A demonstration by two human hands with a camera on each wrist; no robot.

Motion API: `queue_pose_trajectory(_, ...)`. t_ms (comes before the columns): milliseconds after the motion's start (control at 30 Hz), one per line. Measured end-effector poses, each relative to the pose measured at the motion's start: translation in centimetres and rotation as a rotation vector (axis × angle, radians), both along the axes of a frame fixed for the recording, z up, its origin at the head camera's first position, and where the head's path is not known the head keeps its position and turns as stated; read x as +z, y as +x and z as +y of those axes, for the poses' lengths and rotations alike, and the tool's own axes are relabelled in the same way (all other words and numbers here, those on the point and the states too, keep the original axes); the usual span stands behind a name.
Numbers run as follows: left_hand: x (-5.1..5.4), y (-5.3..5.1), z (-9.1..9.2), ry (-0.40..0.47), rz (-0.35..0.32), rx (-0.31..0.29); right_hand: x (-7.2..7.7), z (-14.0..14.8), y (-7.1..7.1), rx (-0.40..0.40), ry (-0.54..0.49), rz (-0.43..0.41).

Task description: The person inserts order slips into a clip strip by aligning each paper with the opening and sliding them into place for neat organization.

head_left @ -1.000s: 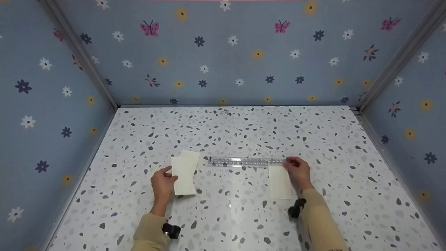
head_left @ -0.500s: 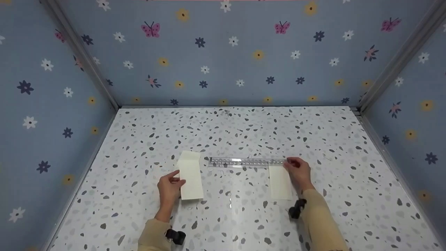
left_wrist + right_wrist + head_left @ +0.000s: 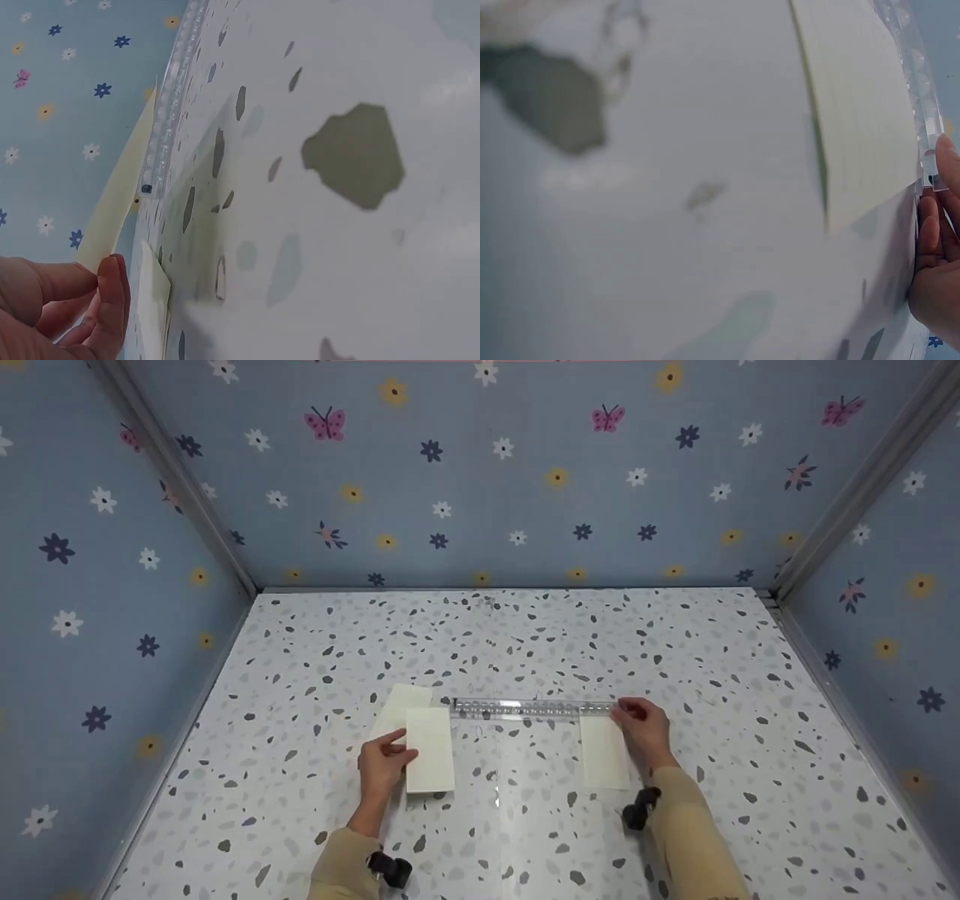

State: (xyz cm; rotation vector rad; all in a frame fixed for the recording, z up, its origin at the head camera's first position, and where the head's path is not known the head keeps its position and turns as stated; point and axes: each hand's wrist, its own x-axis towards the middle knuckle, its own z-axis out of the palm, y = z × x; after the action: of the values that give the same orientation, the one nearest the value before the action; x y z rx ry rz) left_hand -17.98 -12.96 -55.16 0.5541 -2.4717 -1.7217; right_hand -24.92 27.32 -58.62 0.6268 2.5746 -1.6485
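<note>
My left hand (image 3: pixel 381 761) pinches a cream paper slip (image 3: pixel 430 754) by its left edge. In the left wrist view this held slip (image 3: pixel 124 180) is raised off the tabletop. Partly covered by it, another cream slip (image 3: pixel 401 705) lies on the table. A clear plastic ruler (image 3: pixel 517 709) lies crosswise to the right. My right hand (image 3: pixel 646 731) grips the ruler's right end between thumb and fingers, as the right wrist view also shows at the ruler's tip (image 3: pixel 930 161). A further cream slip (image 3: pixel 604 754) lies with its top edge at the ruler.
The white speckled tabletop (image 3: pixel 495 645) is bounded by blue flowered walls (image 3: pixel 480 510) at the back and both sides. Black wrist cameras (image 3: pixel 641 808) sit on both forearms.
My left hand has carried its paper slip to the right and slightly nearer, off the slip beneath and close to the ruler's left end. The right hand and ruler have stayed in place.
</note>
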Motion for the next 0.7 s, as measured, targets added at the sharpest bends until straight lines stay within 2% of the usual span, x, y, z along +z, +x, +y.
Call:
queue_pose_trajectory(267, -0.3, -0.2, 1.1, 0.012, 0.006, -0.041, 0.2, 0.2, 0.2, 0.027, 0.048, 0.069)
queue_pose_trajectory(433, -0.7, -0.4, 1.6, 0.027, -0.003, -0.070, 0.2, 0.1, 0.3, 0.007, 0.006, 0.018)
queue_pose_trajectory(700, -1.0, -0.8, 2.6, 0.052, -0.017, -0.092, 0.3, 0.0, 0.2, 0.003, -0.008, -0.003)
